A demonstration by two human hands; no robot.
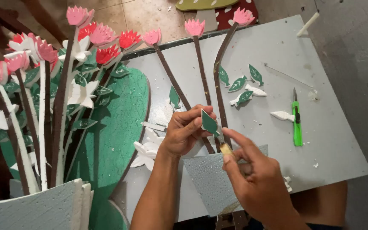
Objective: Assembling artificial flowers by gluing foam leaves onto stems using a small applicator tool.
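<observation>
Green foam leaf [210,123] pinched in left hand [184,132], right hand [256,181] gripping small yellowish stick [225,148]

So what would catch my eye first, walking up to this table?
Probably the cluster of pink and red foam flowers standing on tall stems at the left. Next, mid-table, the left hand pinches a green foam leaf while the right hand presses beside it. A bright green utility knife lies at the right.

A green utility knife [297,125] lies on the grey table [341,157], right of the hands, a white foam leaf [281,115] touching it. Beyond the hands lie 5 loose leaves [244,87]. Far left, a bunch of pink, red and white foam flowers [43,64] stands before a green foam board [120,123].
</observation>
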